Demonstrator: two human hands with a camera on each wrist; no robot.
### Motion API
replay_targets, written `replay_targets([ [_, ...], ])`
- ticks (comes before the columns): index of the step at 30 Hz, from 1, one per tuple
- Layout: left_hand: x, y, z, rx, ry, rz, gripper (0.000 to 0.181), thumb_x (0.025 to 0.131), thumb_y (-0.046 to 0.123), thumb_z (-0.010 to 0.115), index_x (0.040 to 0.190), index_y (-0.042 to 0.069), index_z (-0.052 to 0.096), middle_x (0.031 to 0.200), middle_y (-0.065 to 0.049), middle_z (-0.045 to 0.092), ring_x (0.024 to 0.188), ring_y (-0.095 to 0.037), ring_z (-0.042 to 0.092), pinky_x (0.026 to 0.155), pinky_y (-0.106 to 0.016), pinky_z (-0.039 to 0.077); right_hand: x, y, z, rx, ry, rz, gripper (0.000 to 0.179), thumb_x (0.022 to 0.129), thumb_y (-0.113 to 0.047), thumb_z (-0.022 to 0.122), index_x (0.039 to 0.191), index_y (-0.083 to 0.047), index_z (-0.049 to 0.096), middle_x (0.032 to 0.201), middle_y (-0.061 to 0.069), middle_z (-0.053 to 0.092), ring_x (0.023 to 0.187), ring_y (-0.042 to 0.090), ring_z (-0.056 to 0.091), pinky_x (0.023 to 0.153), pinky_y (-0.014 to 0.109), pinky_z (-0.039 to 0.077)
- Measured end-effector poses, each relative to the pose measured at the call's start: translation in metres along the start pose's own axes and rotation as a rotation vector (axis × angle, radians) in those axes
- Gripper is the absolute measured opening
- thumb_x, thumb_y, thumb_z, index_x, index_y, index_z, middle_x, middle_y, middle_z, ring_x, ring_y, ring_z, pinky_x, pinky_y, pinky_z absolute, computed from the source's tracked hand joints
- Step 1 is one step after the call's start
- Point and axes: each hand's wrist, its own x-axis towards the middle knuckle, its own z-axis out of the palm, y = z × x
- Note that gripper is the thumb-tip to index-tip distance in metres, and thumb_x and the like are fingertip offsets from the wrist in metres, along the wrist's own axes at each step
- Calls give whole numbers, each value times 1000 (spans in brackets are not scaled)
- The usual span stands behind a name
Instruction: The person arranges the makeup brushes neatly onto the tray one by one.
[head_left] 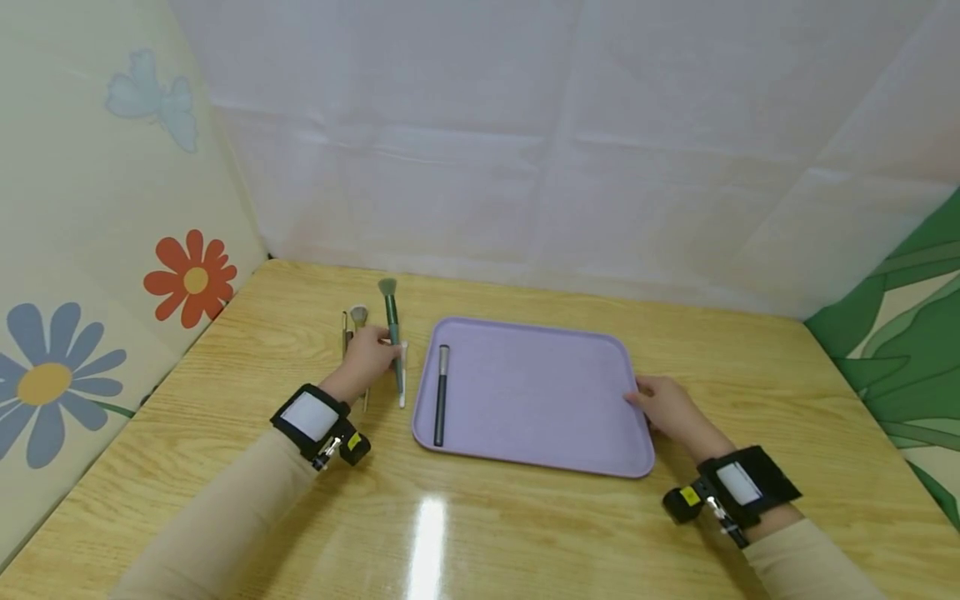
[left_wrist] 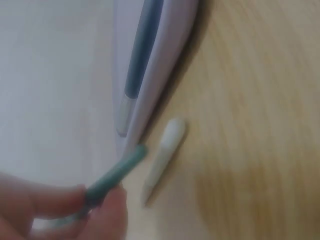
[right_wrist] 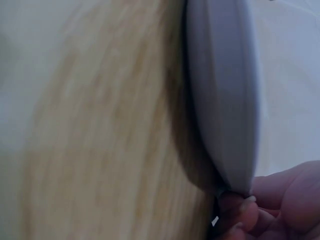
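Observation:
My left hand point(head_left: 366, 357) pinches a green makeup brush point(head_left: 392, 310) between thumb and fingers, bristles toward the far side. In the left wrist view, the tip of its green handle point(left_wrist: 119, 171) sticks out past the fingers over a white-handled tool point(left_wrist: 170, 140) lying on the table. A lilac tray point(head_left: 540, 400) sits just right of this hand, with a black-handled brush point(head_left: 441, 404) lying along its left side. At the tray's right edge my right hand point(head_left: 667, 407) grips the rim, thumb on top and fingers curled beneath, as the right wrist view shows.
Beside and partly behind my left hand lie a brush with pale bristles point(head_left: 359, 315) and a thin dark stick point(head_left: 345, 327). The wooden table point(head_left: 525, 542) meets a pale cloth backdrop point(head_left: 525, 208) at the back, with printed panels at both sides.

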Motion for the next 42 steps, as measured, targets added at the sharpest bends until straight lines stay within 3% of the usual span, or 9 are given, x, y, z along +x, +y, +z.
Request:
replay_targets([
  [6, 0, -5, 1, -92, 6, 19, 34, 97, -2, 51, 127, -17, 49, 100, -19, 56, 81, -20, 62, 80, -35, 56, 1, 0, 0, -13, -2, 15, 46, 100, -8, 48, 135, 20, 37, 91, 21, 62, 62, 17, 54, 55, 32, 49],
  [15, -5, -4, 4, -140, 14, 31, 38, 97, -3, 53, 131, -17, 46, 112, -24, 55, 93, -26, 60, 82, -35, 56, 0, 0, 0, -13, 10, -22, 45, 99, -6, 49, 133, 22, 39, 81, 15, 61, 57, 16, 52, 52, 31, 48],
  [23, -8, -2, 6, -182, 15, 30, 43, 96, -6, 53, 136, -15, 42, 101, -17, 53, 82, -19, 58, 74, -30, 57, 0, 0, 0, -23, 11, -16, 45, 99, -6, 49, 132, 22, 39, 87, 19, 62, 60, 16, 54, 53, 32, 49],
  [35, -11, -2, 11, -216, -9, 37, 43, 95, -7, 54, 136, -15, 42, 100, -17, 54, 81, -18, 59, 76, -31, 57, 0, -1, 0, -22, 6, 12, 46, 100, -8, 49, 135, 20, 37, 86, 17, 60, 60, 17, 52, 53, 31, 48],
  [42, -15, 0, 16, -198, -16, 35, 45, 94, -6, 57, 135, -15, 42, 97, -16, 55, 71, -13, 57, 67, -24, 56, -1, -1, 0, -10, 10, -4, 45, 100, -7, 49, 134, 21, 38, 85, 17, 61, 60, 17, 53, 53, 32, 49],
])
